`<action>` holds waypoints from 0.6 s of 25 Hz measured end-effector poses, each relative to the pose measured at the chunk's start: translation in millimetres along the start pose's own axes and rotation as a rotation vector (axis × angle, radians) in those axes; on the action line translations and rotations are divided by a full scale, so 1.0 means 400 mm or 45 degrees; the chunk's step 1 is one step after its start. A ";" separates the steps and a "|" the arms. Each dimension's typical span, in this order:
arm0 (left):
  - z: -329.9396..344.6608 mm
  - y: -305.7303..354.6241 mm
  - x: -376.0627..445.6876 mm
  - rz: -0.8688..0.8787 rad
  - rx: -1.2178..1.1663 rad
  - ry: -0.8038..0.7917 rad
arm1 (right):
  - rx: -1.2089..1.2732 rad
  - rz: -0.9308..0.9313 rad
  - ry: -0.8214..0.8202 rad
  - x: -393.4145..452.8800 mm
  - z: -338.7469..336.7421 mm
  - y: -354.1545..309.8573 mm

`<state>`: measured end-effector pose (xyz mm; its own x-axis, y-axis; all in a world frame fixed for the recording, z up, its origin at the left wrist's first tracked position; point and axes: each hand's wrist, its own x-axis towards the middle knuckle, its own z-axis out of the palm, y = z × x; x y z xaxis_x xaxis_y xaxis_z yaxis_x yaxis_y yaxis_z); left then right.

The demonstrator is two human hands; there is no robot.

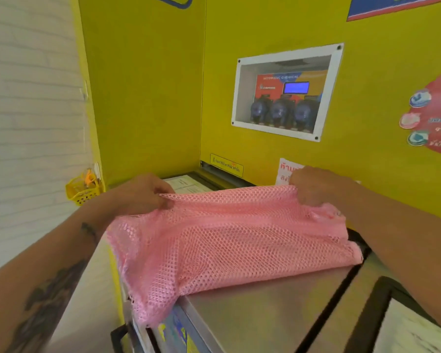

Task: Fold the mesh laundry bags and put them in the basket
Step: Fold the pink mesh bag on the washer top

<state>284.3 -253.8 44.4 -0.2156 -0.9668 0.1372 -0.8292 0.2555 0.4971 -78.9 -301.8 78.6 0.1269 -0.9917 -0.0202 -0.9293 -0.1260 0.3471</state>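
Observation:
A pink mesh laundry bag [229,240] lies spread over the steel top of a washing machine [278,309], its near left corner hanging over the machine's front edge. My left hand [140,192] pinches the bag's far left edge. My right hand [316,186] grips the far right edge, and the two hold that edge lifted and stretched between them. A small yellow perforated basket [83,191] hangs on the white wall at the left, with something orange inside.
Yellow panels [150,98] close off the back and left. A white-framed window [285,91] in the back panel shows pumps and a blue screen. A second machine's top [402,327] adjoins on the right. Papers lie behind the bag.

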 end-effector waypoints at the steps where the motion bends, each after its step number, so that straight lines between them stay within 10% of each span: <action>1: 0.003 -0.043 0.041 -0.008 0.004 -0.017 | -0.074 0.004 0.015 0.033 -0.001 -0.015; 8: 0.018 -0.229 0.250 -0.077 0.211 -0.220 | -0.440 0.078 0.145 0.250 0.038 -0.119; 11: 0.033 -0.192 0.276 -0.033 0.605 -0.009 | -0.516 0.095 0.463 0.290 0.070 -0.177; 15: 0.093 -0.052 0.206 0.207 0.408 0.023 | 0.216 0.036 0.273 0.274 0.107 -0.255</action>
<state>264.9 -339.1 13.5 -0.3514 -0.9125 0.2094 -0.9050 0.3883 0.1736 14.9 -398.6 0.9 0.1535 -0.9692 0.1926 -0.9761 -0.1183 0.1825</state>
